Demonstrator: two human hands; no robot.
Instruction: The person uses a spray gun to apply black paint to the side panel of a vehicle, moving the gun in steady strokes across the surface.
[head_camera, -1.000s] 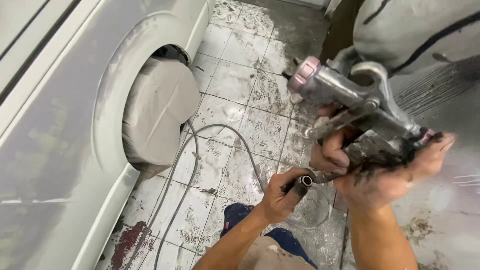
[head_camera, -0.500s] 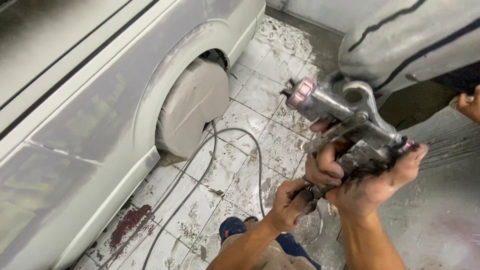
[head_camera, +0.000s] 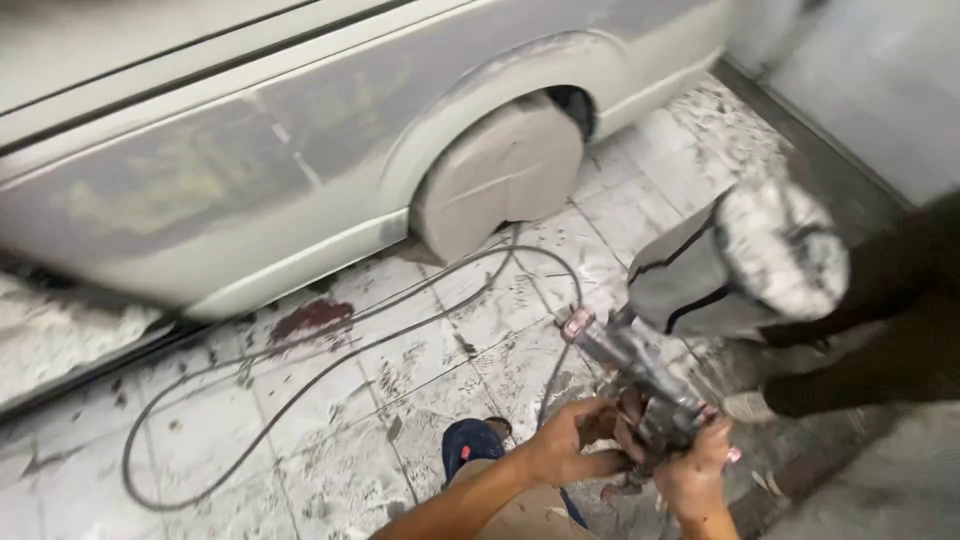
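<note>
Metal-bodied and rigid, the spray gun (head_camera: 635, 375) sits low right above the tiled floor (head_camera: 300, 440), near the masked wheel (head_camera: 500, 170). It looks moderately heavy and paint-slick, best held by its handle. Right hand (head_camera: 695, 475) is wrapped around that handle; left hand (head_camera: 570, 440) is closed on the fitting beneath, where the air hose (head_camera: 330, 365) leads.

- Both hands, left hand (head_camera: 565, 445) and right hand (head_camera: 695, 480), grip a spray gun (head_camera: 640, 385).
- A hose (head_camera: 330, 375) loops over the tiled floor (head_camera: 400, 440).
- A primed car (head_camera: 250, 170) stands beside it, its wheel (head_camera: 500, 170) masked.
</note>
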